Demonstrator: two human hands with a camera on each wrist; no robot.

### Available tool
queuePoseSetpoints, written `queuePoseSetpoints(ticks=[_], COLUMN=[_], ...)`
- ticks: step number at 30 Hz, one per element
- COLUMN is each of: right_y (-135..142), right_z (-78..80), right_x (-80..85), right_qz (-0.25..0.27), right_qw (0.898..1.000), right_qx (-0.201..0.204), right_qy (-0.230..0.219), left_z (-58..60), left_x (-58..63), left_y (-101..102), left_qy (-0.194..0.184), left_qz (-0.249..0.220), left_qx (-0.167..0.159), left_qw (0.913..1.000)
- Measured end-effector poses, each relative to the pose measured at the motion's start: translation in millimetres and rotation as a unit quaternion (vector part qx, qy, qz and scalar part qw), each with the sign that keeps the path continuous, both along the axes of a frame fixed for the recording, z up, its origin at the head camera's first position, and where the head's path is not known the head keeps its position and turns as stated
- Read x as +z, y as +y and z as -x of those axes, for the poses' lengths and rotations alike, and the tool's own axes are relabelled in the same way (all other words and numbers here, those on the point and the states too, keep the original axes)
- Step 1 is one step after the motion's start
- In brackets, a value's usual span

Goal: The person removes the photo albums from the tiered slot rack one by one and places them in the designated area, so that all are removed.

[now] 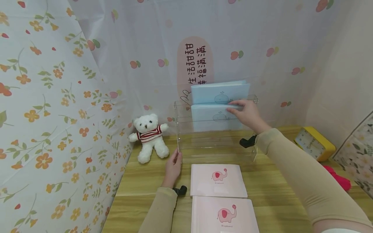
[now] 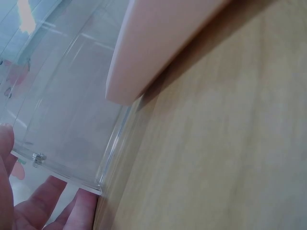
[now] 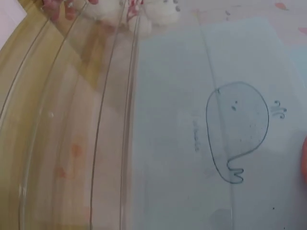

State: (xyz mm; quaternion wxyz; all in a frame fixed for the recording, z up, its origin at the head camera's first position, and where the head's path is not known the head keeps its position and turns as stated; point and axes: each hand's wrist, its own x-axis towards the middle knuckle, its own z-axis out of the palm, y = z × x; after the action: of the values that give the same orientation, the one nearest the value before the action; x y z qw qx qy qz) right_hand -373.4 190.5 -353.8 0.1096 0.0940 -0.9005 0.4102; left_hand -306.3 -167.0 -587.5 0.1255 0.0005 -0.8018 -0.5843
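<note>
A clear acrylic rack with several tiers stands at the back of the wooden table. My right hand pinches the top right edge of the front blue notebook, which sits in the rack. Its whale drawing shows through clear plastic in the right wrist view. Behind it, a second blue notebook stands higher up. At the rack's lower left, my left hand grips the side panel; in the left wrist view, the fingers lie behind the panel. Two pink elephant notebooks lie flat in front.
A white teddy bear in a striped top sits left of the rack. On the right are a yellow clock and a red object. Patterned cloth hangs behind and at the left.
</note>
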Motion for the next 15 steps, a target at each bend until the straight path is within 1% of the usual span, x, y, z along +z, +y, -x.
queuePoseSetpoints(ticks=[5,10,13,15], right_y=[-8,-14,-15,-15], right_z=[-0.2,-3.9,-6.5,-7.3], right_x=[-3.8,-9.1,-13.1,-14.6], right_qz=[0.005,0.015,0.035,0.053], right_qw=[0.999,0.997,0.994,0.991], right_qx=[-0.02,-0.041,-0.05,-0.057], right_qy=[0.04,0.07,0.087,0.111], left_z=[0.5,-1.4,-2.1,-1.7], left_x=[0.6,1.4,2.2,2.3], left_y=[-1,0,1,0], left_qy=[0.0,-0.013,-0.013,-0.005], left_qz=[-0.002,0.0,-0.004,-0.005], left_qx=[-0.001,0.0,0.0,-0.001], left_qw=[1.0,0.9999,0.9999,1.0])
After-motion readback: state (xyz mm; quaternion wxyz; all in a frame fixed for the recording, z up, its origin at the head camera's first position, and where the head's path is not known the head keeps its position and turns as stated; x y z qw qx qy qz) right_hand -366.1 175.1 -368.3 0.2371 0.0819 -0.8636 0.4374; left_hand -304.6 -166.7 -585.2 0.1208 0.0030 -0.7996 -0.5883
